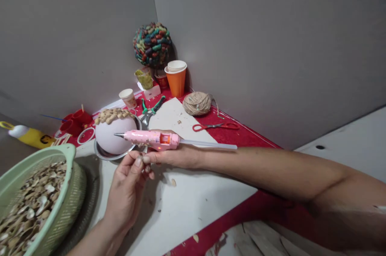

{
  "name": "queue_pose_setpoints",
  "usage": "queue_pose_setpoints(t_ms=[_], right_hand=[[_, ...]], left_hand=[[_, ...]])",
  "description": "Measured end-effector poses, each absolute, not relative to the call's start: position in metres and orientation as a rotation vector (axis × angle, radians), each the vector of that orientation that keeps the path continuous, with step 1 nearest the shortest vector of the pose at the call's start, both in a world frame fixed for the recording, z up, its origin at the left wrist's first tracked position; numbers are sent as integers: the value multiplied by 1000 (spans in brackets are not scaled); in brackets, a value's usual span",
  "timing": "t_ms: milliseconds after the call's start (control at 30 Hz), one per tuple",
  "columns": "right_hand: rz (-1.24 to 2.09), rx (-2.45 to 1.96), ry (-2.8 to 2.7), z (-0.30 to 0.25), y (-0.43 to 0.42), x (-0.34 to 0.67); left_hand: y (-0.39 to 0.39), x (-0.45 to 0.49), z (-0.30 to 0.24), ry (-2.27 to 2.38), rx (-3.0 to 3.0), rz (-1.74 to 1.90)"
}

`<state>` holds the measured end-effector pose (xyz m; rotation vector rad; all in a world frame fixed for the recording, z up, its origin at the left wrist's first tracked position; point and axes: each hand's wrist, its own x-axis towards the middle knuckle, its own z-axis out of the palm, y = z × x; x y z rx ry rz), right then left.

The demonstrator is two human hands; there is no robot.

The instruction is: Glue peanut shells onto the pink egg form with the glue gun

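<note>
My right hand (173, 155) grips a pink hot glue gun (150, 139) with a clear glue stick (208, 144) sticking out behind it. Its metal nozzle points left at a white foam ball (113, 135). The ball sits in a metal bowl (104, 154), and peanut shells (111, 115) cover its top. My left hand (128, 189) is just below the gun with fingertips pinched together on something small that I cannot make out. A green colander (64, 211) full of shell halves stands at the lower left.
At the back corner stand a ball of painted shells (152, 44), stacked orange paper cups (176, 76) and a small paper cup (128, 97). A twine ball (197, 103), red scissors (215, 126), green-handled pliers (152, 109), red cups (75, 121) and a yellow bottle (30, 135) lie around.
</note>
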<state>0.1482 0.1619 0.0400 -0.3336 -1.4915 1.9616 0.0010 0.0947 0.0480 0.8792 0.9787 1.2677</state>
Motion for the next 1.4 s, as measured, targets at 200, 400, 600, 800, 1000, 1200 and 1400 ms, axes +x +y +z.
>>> queue_pose_setpoints(t_ms=[200, 400, 600, 800, 1000, 1200, 1400], right_hand=[[1816, -510, -1560, 48, 164, 151], [1596, -717, -1325, 69, 170, 160], [1566, -751, -1325, 98, 197, 145], [1517, -838, -1175, 86, 248, 112], [1577, -813, -1202, 69, 278, 91], [1673, -775, -1256, 58, 285, 81], [1719, -665, -1220, 65, 274, 86]], left_hand=[[91, -1, 52, 898, 833, 1285], [100, -19, 63, 1107, 1309, 1559], [120, -48, 61, 1377, 1628, 1609], [141, -69, 57, 1665, 1597, 1819], [168, -63, 57, 1920, 1591, 1614], [175, -69, 48, 2048, 1554, 1477], [166, -65, 44, 1957, 1592, 1587]])
